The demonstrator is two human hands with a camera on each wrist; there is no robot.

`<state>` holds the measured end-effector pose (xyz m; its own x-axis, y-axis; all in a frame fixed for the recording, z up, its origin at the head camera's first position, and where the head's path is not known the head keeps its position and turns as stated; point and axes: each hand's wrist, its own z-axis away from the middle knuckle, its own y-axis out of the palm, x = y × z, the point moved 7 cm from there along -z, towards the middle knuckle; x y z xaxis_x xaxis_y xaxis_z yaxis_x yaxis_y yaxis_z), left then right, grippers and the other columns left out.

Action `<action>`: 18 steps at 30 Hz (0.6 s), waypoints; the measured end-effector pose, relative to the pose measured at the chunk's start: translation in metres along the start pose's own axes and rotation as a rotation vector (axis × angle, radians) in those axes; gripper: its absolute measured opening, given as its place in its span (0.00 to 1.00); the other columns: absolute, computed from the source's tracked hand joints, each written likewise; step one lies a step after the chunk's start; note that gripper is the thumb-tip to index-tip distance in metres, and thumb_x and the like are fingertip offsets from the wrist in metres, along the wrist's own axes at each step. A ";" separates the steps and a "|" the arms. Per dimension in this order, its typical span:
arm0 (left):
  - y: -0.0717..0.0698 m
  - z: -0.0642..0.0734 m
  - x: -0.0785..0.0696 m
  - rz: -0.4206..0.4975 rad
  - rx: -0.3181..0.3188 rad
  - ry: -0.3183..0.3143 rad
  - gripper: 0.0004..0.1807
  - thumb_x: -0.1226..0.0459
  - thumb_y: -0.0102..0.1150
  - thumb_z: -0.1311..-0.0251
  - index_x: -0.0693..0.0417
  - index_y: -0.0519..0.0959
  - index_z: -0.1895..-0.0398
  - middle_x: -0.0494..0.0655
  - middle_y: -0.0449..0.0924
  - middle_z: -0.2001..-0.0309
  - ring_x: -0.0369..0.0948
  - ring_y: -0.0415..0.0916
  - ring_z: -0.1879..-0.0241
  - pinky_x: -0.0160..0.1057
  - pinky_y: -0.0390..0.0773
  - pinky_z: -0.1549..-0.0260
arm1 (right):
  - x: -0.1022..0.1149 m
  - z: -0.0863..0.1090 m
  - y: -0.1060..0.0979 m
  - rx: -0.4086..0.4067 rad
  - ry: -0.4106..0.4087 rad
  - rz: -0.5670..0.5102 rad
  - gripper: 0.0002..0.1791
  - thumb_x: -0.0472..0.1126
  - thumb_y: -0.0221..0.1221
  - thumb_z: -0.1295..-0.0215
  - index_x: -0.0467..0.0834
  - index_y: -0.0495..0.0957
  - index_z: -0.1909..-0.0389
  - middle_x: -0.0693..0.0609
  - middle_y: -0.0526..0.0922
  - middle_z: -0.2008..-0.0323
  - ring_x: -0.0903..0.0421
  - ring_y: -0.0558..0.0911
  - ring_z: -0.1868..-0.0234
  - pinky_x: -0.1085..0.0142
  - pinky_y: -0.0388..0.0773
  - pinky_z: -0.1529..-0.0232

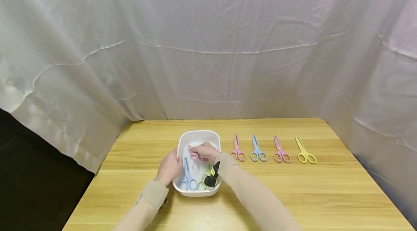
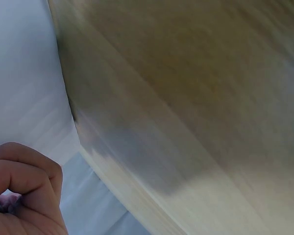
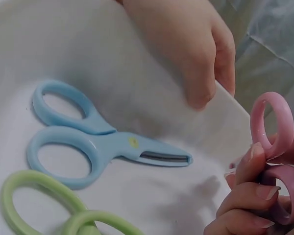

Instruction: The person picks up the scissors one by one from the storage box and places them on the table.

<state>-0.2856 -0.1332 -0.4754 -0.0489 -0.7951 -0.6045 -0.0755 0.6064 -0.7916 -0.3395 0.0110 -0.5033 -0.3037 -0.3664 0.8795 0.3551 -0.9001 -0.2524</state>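
Only from my head do I see a row of four scissors (image 1: 256, 148), pink, blue, pink and yellow, on the wooden table (image 1: 277, 196), right of the white bin (image 1: 197, 193). My left hand (image 1: 171, 166) grips its left wall. My left wrist's view shows mostly wood and curled fingers (image 2: 22, 174). My right wrist's view shows blue scissors (image 3: 115, 143) and green scissors (image 3: 39, 178) in the bin, and the pink scissors (image 3: 286, 122): smooth, rounded loops, blades hidden. My right hand (image 1: 207, 151) closes round these, in or just above the bin's far half.
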 end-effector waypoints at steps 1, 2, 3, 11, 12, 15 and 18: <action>0.000 0.000 0.000 0.000 -0.001 0.001 0.25 0.67 0.49 0.33 0.70 0.71 0.35 0.70 0.81 0.46 0.59 0.84 0.52 0.57 0.86 0.52 | 0.000 0.001 0.000 -0.001 -0.002 -0.006 0.21 0.47 0.61 0.35 0.49 0.72 0.88 0.58 0.63 0.92 0.64 0.59 0.88 0.73 0.51 0.85; 0.000 0.000 0.000 0.002 0.001 -0.001 0.25 0.67 0.49 0.33 0.70 0.70 0.34 0.70 0.81 0.46 0.59 0.84 0.52 0.57 0.86 0.52 | 0.001 0.001 0.001 0.000 -0.007 -0.012 0.21 0.47 0.60 0.35 0.49 0.71 0.88 0.58 0.63 0.92 0.64 0.60 0.88 0.73 0.51 0.85; 0.000 0.000 0.001 0.003 0.003 -0.005 0.26 0.67 0.49 0.33 0.70 0.70 0.34 0.70 0.81 0.45 0.59 0.84 0.52 0.57 0.86 0.52 | 0.002 0.002 0.001 0.001 -0.010 -0.021 0.20 0.46 0.60 0.35 0.49 0.71 0.87 0.58 0.63 0.91 0.64 0.60 0.88 0.73 0.51 0.85; 0.001 0.001 0.001 0.018 0.016 -0.018 0.26 0.66 0.48 0.32 0.69 0.69 0.33 0.70 0.80 0.44 0.59 0.83 0.51 0.57 0.86 0.51 | 0.003 0.007 0.002 0.008 -0.021 -0.116 0.16 0.44 0.59 0.34 0.47 0.74 0.82 0.60 0.63 0.90 0.66 0.60 0.88 0.75 0.52 0.86; 0.000 0.001 0.000 0.017 0.016 -0.016 0.26 0.67 0.48 0.32 0.69 0.70 0.33 0.70 0.80 0.45 0.59 0.84 0.52 0.57 0.86 0.52 | 0.003 0.007 0.002 0.016 -0.021 -0.139 0.15 0.43 0.59 0.33 0.47 0.74 0.81 0.60 0.63 0.90 0.66 0.60 0.88 0.75 0.52 0.86; -0.001 0.001 -0.001 0.015 0.013 -0.012 0.25 0.67 0.49 0.33 0.70 0.70 0.34 0.71 0.81 0.46 0.59 0.84 0.54 0.56 0.87 0.54 | 0.004 0.010 0.002 0.040 -0.037 -0.191 0.15 0.45 0.59 0.32 0.47 0.76 0.79 0.61 0.64 0.90 0.67 0.59 0.88 0.76 0.53 0.87; -0.001 0.001 -0.001 0.009 0.008 -0.008 0.26 0.67 0.48 0.32 0.70 0.69 0.33 0.71 0.81 0.46 0.60 0.84 0.53 0.56 0.87 0.55 | 0.006 0.013 0.002 0.066 -0.045 -0.254 0.14 0.46 0.59 0.32 0.46 0.77 0.78 0.61 0.67 0.89 0.67 0.60 0.88 0.77 0.54 0.86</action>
<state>-0.2846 -0.1329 -0.4734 -0.0419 -0.7895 -0.6123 -0.0669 0.6137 -0.7867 -0.3287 0.0101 -0.4933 -0.3517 -0.1184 0.9286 0.3300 -0.9440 0.0046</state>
